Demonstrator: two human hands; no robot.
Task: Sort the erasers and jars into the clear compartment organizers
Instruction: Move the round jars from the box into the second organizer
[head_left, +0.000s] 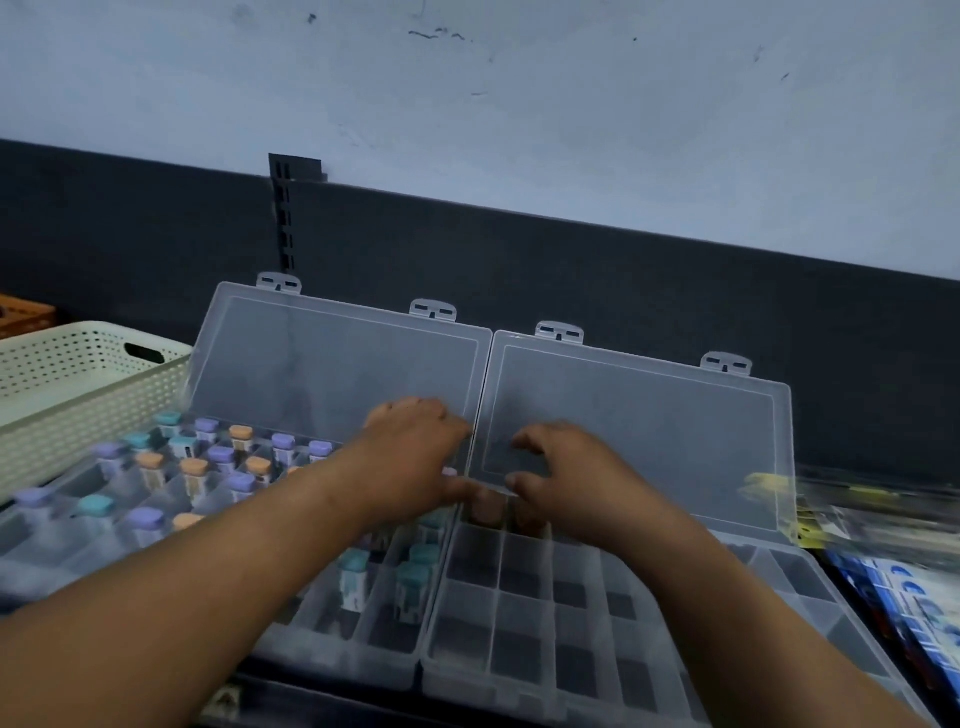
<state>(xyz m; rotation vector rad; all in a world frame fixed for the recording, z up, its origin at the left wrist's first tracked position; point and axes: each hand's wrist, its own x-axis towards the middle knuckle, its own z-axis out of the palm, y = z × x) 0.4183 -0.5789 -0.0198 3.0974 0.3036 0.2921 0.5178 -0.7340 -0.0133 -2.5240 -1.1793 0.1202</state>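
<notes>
The left hand (415, 447) and right hand (566, 467), fingers curled, contents indeterminable, sit at 11 o'clock of the right organizer (550, 618); jars (413, 587) judged light, rigid, slippery: pinch at caps.

2 clear plastic organizers (649, 431), matt plastic basket (78, 410)

Shop shelving, slotted upright (283, 223), dark back panel (597, 270), packaged goods (906, 592)

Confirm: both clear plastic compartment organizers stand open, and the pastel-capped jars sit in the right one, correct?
Wrong side. The head view shows the pastel-capped jars in the left clear plastic compartment organizer; both do stand open.
</notes>
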